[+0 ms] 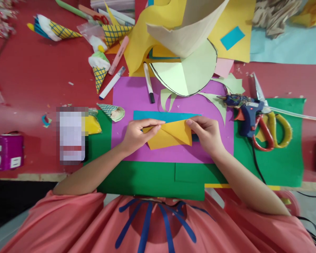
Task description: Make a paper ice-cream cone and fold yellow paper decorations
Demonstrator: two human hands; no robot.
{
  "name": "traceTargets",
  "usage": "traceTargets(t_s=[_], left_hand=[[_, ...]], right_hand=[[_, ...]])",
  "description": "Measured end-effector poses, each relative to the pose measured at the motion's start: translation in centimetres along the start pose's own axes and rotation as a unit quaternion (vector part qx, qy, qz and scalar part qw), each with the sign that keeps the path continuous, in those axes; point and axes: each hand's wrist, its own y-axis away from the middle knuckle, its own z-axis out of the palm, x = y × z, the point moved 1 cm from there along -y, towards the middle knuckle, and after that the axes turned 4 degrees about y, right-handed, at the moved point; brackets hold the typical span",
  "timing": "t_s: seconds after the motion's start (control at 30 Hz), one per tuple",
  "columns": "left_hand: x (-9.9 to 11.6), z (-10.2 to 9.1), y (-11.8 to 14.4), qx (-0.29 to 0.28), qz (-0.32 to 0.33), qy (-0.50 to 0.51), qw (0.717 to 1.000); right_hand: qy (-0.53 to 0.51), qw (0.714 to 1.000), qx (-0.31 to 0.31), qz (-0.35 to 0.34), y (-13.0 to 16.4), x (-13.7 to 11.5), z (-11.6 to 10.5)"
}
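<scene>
Both hands hold a yellow sheet of paper (171, 135) by its upper edge, over a purple sheet (137, 95). My left hand (142, 131) pinches its upper left part between thumb and fingers. At the upper right corner, my right hand (206, 133) pinches it the same way. A fold or crease runs slantwise across the yellow paper. Just behind it lies a blue paper strip (158, 115), partly covered. A dark piece shows under the right fingers; I cannot make out what it is. Green paper (147, 179) spreads beneath and in front.
To the right lie a glue gun (243, 112) and scissors (263, 137). A black-capped marker (149, 82) and a pale green cut paper (197, 70) are behind the hands. Small paper ice-cream cones (98, 68) stand left, beyond a blurred phone-like object (71, 135).
</scene>
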Motion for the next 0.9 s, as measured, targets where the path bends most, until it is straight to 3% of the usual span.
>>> traceTargets(t_s=[0.23,0.33,0.47,0.53,0.63,0.8,0.9], left_hand=[[-0.3,-0.1,0.2,-0.041,-0.002,0.004,0.999],[-0.1,-0.1,0.2,-0.108,-0.027,0.043,0.993],[0.8,0.3,0.3,-0.242,-0.078,0.097,0.962],[1.2,0.7,0.5,-0.269,-0.087,0.108,0.953],[1.4,1.2,0.9,-0.235,-0.085,0.118,0.961],[1.4,1.2,1.1,-0.090,-0.102,0.139,0.981],[1.6,1.2,1.0,-0.081,-0.102,0.143,0.981]], right_hand=[[-0.012,1.000,-0.007,-0.007,-0.1,0.2,0.0],[0.019,1.000,-0.010,-0.017,-0.1,-0.1,0.0],[0.054,0.992,-0.107,-0.038,0.3,-0.9,0.6],[0.077,0.983,-0.160,-0.045,0.7,-1.1,0.9],[0.074,0.982,-0.171,-0.036,0.9,-1.1,1.1],[-0.013,0.993,-0.120,-0.014,0.5,-0.7,0.8],[-0.007,0.996,-0.090,-0.018,0.3,-0.6,0.6]])
